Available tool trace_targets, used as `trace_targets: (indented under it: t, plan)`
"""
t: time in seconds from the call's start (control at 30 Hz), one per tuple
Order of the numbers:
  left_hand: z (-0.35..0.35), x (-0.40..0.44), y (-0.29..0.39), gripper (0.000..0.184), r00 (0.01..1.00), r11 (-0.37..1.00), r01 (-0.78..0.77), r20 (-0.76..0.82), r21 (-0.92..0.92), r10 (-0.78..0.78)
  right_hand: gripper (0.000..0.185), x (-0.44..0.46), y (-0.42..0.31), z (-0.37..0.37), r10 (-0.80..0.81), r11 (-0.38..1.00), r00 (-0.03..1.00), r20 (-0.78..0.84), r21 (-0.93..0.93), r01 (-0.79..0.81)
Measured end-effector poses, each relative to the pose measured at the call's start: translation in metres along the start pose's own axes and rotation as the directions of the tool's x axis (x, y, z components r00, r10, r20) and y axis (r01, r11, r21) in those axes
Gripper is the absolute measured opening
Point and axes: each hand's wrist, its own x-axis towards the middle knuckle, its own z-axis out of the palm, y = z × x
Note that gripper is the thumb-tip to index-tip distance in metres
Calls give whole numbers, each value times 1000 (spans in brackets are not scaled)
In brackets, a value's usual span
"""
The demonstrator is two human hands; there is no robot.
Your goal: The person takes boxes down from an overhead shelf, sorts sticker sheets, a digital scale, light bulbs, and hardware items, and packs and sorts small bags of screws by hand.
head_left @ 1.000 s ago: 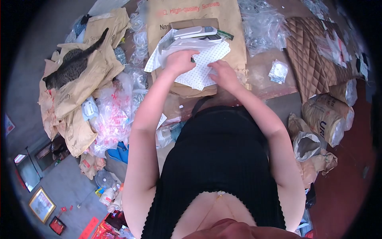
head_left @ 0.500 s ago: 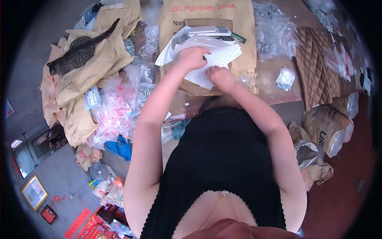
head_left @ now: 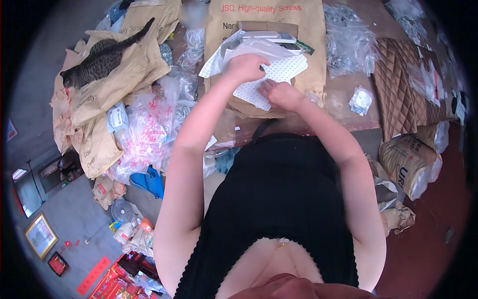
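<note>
A white sheet printed with rows of small marks (head_left: 295, 66) lies over an opened cardboard box on a large brown paper sack (head_left: 312, 30). My left hand (head_left: 245, 69) is above the sheet, beside crumpled clear plastic (head_left: 249, 49), with thumb and forefinger curled near a small dark green bit I cannot make out. My right hand (head_left: 281, 94) rests at the sheet's near edge, its fingers bent and pressed together on the paper. Behind the plastic lies a grey-and-white device (head_left: 261, 35), with a green packet (head_left: 304, 47) at its right.
A tabby cat (head_left: 99, 62) lies on brown paper sacks (head_left: 94, 107) at the left. Clear bags of metal parts (head_left: 348, 40) and a small silvery packet (head_left: 360, 100) lie to the right, near a brown quilted cover (head_left: 398, 84). Pink-printed plastic bags (head_left: 149, 129) hang over the left edge.
The whole view has shifted slightly. My right hand has turned a little over the sheet's near edge; my left hand stays by the plastic.
</note>
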Motion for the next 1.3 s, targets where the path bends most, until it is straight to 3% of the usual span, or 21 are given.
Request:
trace_targets:
  t: [0.2, 0.43, 0.63, 0.73, 0.8, 0.83, 0.9, 0.93, 1.0, 1.3]
  plan:
    - [-13, 1, 7, 42, 995, 996, 67, 81, -56, -62, 19, -4, 0, 10, -68, 998, 981, 183, 5, 69]
    - [-15, 2, 9, 39, 991, 994, 90, 103, -58, -84, 11, -4, 4, 4, -10, 1000, 988, 152, 24, 6]
    - [-20, 2, 12, 39, 988, 991, 113, 118, -65, -105, 6, 3, 0, -13, 192, 962, 968, 165, 164, -218]
    - [-23, 4, 15, 40, 984, 990, 125, 133, -63, -116, 7, -1, 6, -5, 315, 886, 939, 139, 311, -344]
    - [-24, 4, 14, 40, 981, 989, 136, 148, -51, -127, 11, -4, 11, -3, 421, 733, 874, 245, 476, -486]
    - [-21, 4, 12, 41, 987, 991, 113, 123, -72, -103, 11, -7, 12, -2, 422, 732, 873, 244, 476, -487]
    - [-18, 4, 10, 42, 992, 992, 91, 98, -91, -83, 12, -8, 14, -7, 510, 524, 797, 323, 618, -586]
    - [-17, 4, 9, 42, 993, 992, 84, 89, -91, -76, 12, -9, 14, -6, 509, 524, 798, 322, 620, -584]
    - [-15, 4, 7, 42, 994, 993, 78, 81, -90, -71, 8, -10, 16, -1, 562, 351, 731, 387, 689, -635]
    - [-17, 3, 11, 42, 991, 991, 105, 89, -81, -98, 13, -14, 28, 17, 580, 227, 700, 416, 742, -630]
